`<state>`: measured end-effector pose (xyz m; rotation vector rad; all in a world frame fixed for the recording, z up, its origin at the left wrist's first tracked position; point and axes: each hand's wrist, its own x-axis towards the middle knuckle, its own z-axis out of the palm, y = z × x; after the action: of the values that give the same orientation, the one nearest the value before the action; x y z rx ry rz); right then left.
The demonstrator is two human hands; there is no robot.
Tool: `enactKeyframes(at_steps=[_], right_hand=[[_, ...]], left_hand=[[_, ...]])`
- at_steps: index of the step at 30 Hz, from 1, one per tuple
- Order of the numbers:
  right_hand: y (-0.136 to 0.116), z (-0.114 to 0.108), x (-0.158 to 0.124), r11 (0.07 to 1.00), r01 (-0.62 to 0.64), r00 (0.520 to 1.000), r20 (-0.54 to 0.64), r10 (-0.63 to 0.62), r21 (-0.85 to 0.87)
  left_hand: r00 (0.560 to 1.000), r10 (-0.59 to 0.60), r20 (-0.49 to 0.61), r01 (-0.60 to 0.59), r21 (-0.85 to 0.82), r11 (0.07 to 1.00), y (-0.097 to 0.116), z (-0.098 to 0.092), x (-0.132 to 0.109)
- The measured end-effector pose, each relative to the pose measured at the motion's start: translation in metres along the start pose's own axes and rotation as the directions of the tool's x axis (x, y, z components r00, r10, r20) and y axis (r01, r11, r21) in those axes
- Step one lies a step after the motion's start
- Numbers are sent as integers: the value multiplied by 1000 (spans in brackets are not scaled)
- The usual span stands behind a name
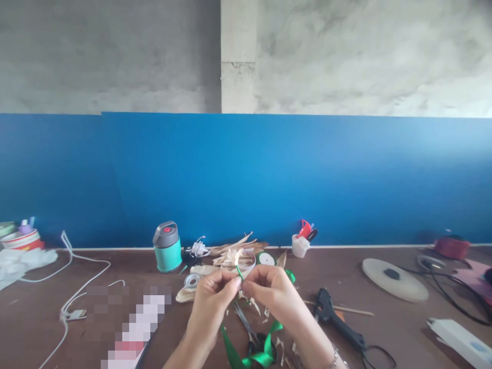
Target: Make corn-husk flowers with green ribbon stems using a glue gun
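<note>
In the middle of the head view a small pale flower-like piece (233, 257) with a thin green stem stands up from my fingers. My left hand (216, 297) pinches the stem between thumb and forefinger. Close beside it, my right hand (271, 292) is closed with thumb and forefinger together near the stem's lower part; what it grips is too small to make out. Below my hands a green ribbon (265, 359) curls over scissors (246, 324), among pale scraps. Behind them lie dried husks (240, 246) and a green ribbon spool (266, 259).
A turquoise jar (168, 248) stands behind left, with a tape roll (191, 280) nearer. A white cup (300, 246) holds tools. At right are a black glue gun (338, 320), a stick, a round pale disc (395, 280) and a white power strip (461, 341). White cable (90, 279) lies left.
</note>
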<state>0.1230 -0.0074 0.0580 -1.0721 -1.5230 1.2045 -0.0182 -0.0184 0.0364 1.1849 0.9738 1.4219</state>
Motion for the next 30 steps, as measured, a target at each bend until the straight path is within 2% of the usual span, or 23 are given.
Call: enactKeyframes(at_steps=[7, 10, 11, 13, 14, 15, 16, 18, 21, 24, 27, 28, 30], right_hand=[[-1, 2, -1, 997, 25, 999, 25, -23, -68], [-1, -25, -2, 972, 27, 999, 25, -21, -235], [1, -41, -3, 938, 30, 998, -39, -46, -345], [12, -79, -6, 791, -42, 983, -166, -76, -611], [21, -98, -10, 649, -133, 975, -218, -51, -749], [32, -114, -15, 459, -262, 958, -286, 17, -849], [45, -128, -21, 369, -340, 937, -346, 52, -865], [71, -142, -35, 270, -438, 899, -426, 104, -858], [106, -139, -50, 184, -490, 872, -476, 120, -852], [124, -134, -54, 179, -477, 879, -470, 82, -861], [127, -137, -52, 215, -458, 886, -464, 26, -863], [124, -138, -51, 265, -447, 885, -466, -9, -854], [115, -134, -49, 455, -369, 888, -452, -83, -810]], left_hand=[[999, 30, -26, -28, 71, 997, 3, 1, 1], [998, 2, -59, 2, 67, 998, 1, 1, 3], [997, -5, -77, 11, 73, 997, -1, 1, 5], [995, -32, -99, 41, 88, 995, -7, 0, 7], [994, -48, -96, 56, 87, 995, -10, 0, 9], [993, -76, -85, 83, 84, 993, -13, 0, 10], [992, -101, -79, 108, 81, 991, -17, 1, 11], [990, -114, -81, 119, 70, 990, -22, 4, 11], [990, -128, -68, 131, 47, 990, -24, 9, 9], [992, -126, -30, 127, 12, 992, -21, 12, 6], [994, -108, -20, 108, -13, 994, -17, 13, 4], [994, -107, -21, 107, -16, 994, -16, 13, 4], [995, -99, -26, 99, -16, 995, -15, 13, 2]])
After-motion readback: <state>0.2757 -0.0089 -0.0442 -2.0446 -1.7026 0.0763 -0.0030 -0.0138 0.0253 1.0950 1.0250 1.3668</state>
